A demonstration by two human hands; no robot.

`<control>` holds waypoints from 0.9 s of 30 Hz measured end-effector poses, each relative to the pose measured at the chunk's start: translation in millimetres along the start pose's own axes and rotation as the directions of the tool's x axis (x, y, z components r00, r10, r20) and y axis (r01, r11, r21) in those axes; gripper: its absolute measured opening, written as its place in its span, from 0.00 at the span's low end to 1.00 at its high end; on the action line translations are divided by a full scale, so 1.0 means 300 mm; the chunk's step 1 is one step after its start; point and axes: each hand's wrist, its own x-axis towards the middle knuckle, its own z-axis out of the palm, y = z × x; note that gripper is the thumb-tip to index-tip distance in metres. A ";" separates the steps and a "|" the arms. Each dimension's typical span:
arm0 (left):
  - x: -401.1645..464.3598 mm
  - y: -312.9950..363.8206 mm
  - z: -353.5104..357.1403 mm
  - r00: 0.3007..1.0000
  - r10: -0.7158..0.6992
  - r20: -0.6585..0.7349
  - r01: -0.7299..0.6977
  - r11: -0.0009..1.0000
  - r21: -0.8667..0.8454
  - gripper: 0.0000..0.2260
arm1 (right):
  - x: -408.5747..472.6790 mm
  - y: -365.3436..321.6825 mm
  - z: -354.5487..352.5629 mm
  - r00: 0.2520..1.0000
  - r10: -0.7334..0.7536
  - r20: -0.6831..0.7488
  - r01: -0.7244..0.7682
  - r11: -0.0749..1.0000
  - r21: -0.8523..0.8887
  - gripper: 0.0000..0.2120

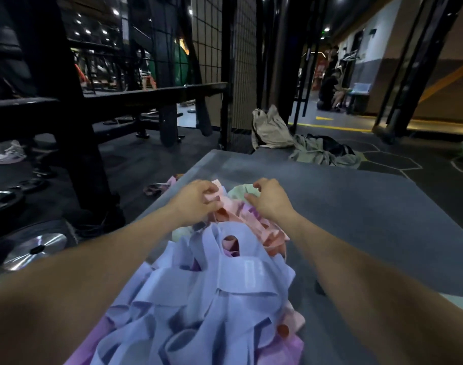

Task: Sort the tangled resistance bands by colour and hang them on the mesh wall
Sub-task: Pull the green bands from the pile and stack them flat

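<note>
Tangled bands on a grey counter in a dim gym.

On the flat grey matte counter (357,206) lies the heap of lilac, pink and pale-green elastic resistance bands (212,285). At its far end the left hand (196,198) has its fingers pinching a pink band; the right hand (270,198) has curled fingers resting there. Beyond the heap stands the black wire mesh wall (206,48).

A beige bag (268,129) slumps on the floor beyond the hands. Crumpled green clothing (320,154) lies beside it. Weight plates (34,250) rest to their left.

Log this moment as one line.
left hand: pinches pink elastic band | right hand: over pale green band | mesh wall: bare
</note>
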 end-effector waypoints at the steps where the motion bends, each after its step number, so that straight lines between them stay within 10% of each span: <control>1: -0.002 -0.011 0.003 1.000 -0.011 0.019 0.011 1.000 -0.021 0.17 | 0.006 -0.006 0.016 1.000 0.011 0.009 -0.011 1.000 0.000 0.19; 4: -0.030 -0.021 -0.007 0.998 -0.037 0.057 0.042 0.996 -0.085 0.12 | 0.007 -0.019 0.047 0.998 0.009 0.063 -0.008 1.000 -0.027 0.04; 27: -0.527 0.388 -0.222 0.994 -0.057 -0.096 0.007 0.890 -0.457 0.17 | -0.706 -0.297 -0.415 0.988 -0.156 -0.011 0.145 0.891 0.431 0.07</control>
